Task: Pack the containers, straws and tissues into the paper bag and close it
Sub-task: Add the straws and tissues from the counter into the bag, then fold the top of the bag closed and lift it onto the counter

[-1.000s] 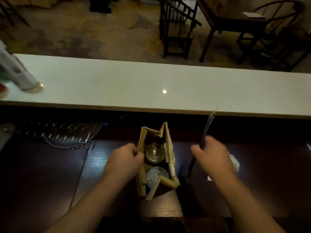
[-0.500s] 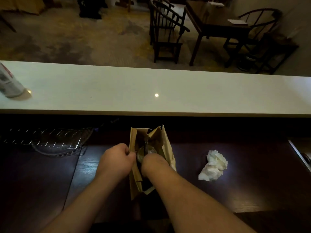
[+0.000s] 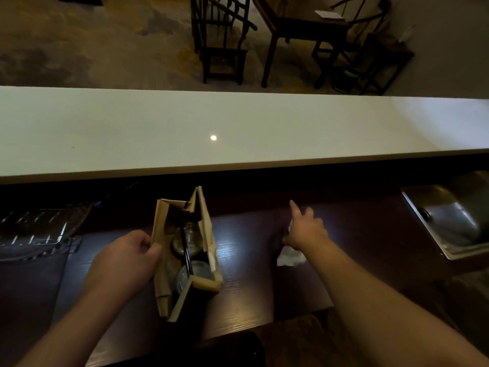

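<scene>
A brown paper bag (image 3: 205,229) stands open on the dark wooden counter (image 3: 243,287). Inside it sit two clear lidded containers (image 3: 191,238), one behind the other, with dark straws (image 3: 186,254) lying across them. My left hand (image 3: 127,258) grips the bag's left edge. My right hand (image 3: 305,229) hovers over the crumpled white tissues (image 3: 289,256) to the right of the bag, fingers spread, index finger pointing away. The hand covers most of the tissues.
A raised white bar top (image 3: 238,128) runs across behind the counter. A metal sink (image 3: 449,221) is set in at the right, a wire rack (image 3: 34,229) at the left. Dark chairs and a table (image 3: 304,25) stand on the floor beyond.
My right hand carried the straws into the bag, let them go, and has moved right to hover over the tissues. My left hand has kept its hold on the bag.
</scene>
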`<action>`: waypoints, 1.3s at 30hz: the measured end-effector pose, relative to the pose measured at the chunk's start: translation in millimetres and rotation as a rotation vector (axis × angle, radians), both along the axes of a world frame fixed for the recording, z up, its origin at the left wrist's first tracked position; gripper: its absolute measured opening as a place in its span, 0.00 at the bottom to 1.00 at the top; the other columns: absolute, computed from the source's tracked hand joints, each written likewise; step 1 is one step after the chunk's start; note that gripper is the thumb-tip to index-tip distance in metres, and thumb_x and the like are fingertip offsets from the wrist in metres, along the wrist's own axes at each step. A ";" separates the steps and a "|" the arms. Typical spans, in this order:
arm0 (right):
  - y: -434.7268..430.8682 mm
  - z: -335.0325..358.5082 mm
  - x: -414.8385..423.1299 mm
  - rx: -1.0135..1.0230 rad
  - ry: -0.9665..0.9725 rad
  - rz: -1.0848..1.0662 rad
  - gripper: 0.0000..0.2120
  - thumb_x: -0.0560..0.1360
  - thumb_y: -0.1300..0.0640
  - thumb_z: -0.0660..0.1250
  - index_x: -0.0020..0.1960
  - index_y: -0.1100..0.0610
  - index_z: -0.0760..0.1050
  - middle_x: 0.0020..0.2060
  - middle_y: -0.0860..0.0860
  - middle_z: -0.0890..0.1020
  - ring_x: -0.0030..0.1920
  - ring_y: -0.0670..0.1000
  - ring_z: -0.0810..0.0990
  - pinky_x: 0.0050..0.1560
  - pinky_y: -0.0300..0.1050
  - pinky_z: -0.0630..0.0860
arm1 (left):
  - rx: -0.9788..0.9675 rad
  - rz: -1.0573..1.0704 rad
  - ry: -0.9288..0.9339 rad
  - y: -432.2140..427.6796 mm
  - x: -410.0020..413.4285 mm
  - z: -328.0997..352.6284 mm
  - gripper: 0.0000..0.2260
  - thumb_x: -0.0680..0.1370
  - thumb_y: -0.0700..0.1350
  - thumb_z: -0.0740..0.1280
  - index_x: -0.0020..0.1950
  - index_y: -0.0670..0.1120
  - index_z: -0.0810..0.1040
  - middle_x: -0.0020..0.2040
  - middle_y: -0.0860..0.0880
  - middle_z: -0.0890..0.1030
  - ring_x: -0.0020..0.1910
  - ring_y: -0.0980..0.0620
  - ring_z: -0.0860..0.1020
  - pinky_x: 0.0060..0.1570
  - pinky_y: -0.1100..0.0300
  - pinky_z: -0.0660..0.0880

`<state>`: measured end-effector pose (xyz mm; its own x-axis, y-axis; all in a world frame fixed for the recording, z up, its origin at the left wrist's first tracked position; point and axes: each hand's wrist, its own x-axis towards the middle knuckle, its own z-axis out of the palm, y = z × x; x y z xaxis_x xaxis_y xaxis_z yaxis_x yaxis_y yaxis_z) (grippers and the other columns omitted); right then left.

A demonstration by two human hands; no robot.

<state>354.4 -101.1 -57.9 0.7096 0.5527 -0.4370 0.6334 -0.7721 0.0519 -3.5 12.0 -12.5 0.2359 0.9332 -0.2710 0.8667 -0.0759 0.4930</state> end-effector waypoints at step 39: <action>75.4 82.1 -92.8 -0.107 0.242 0.410 0.06 0.70 0.56 0.71 0.43 0.57 0.84 0.33 0.52 0.86 0.36 0.53 0.85 0.43 0.51 0.84 | 0.343 -0.497 0.363 63.0 0.1 9.7 0.27 0.72 0.59 0.73 0.68 0.55 0.71 0.57 0.50 0.82 0.53 0.45 0.81 0.49 0.48 0.76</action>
